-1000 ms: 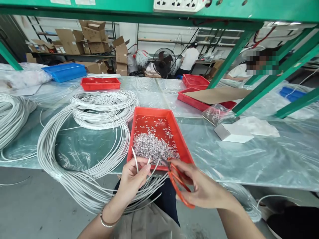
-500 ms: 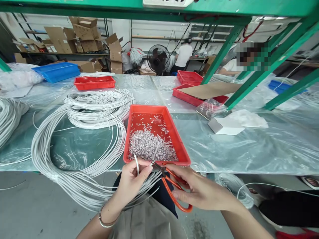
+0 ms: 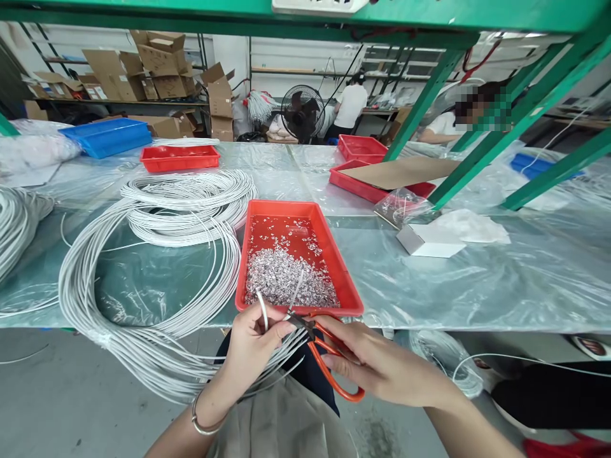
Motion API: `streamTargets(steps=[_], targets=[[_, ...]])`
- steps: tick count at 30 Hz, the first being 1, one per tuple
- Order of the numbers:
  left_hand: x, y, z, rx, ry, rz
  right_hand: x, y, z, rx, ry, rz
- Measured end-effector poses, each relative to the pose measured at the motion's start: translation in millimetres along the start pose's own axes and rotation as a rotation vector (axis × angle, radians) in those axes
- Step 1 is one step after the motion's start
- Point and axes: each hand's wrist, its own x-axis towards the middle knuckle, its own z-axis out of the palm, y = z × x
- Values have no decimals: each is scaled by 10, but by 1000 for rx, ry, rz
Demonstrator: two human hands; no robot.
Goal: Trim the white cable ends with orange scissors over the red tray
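Note:
Between the thumb and fingers of my left hand is pinched a white cable, its end curving up past the fingers. My right hand is wrapped round the orange handles of a pair of scissors. The dark blades meet the cable close to my left fingertips, where a thin stripped strand points up and away. Just beyond both hands lies a red tray with a heap of small shiny metal pieces. Several loose cable ends hang below my hands, over my lap.
Large coils of white cable lie left of the tray, one drooping over the table edge. Farther back are a red tray, a blue bin and a small white box. Green posts rise at right. Two people are beyond.
The scissors' handles and my right hand have shifted slightly left, and the blades stay at the cable by my left fingertips. My left hand keeps its pinch.

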Motion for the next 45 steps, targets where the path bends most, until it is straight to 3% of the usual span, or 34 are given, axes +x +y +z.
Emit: streamTargets(steps=[2,7,10,13,19,23,25,31,33,36,38,40,42,45], targets=[[11,21,-15,-62,-57,-79,5,-25,-30,-14,-6,-5],[53,-52,-115,-399,-371,-212,24,-34,-113,-38,-15,-25],[68,-96,-153,-567,-470,-303,74,17,-130,-5,-24,-23],[59,-82,-141,-545,-448,-299,192,53,-67,192,57,-9],[12,-9,-94,-156,-317,-69,527,-25,318,912,318,-10],[49,12,-177,134,-269,131,644,-41,506,1383,234,51],[70,11,-207,217,-258,182,654,-39,525,1488,180,88],[48,0,-140,187,-122,170,618,-50,510,1088,524,76],[35,-9,-111,101,-131,112,620,-36,527,1130,506,65],[44,-69,-103,-185,-361,-141,626,-21,530,1198,402,30],[62,-136,-119,-391,-567,-348,619,-41,500,1087,376,-11],[74,-196,-139,-491,-659,-462,609,-75,453,948,352,-64],[69,-218,-145,-511,-619,-469,610,-85,401,819,393,-77],[31,-174,-112,-437,-452,-393,656,23,304,492,655,42]])
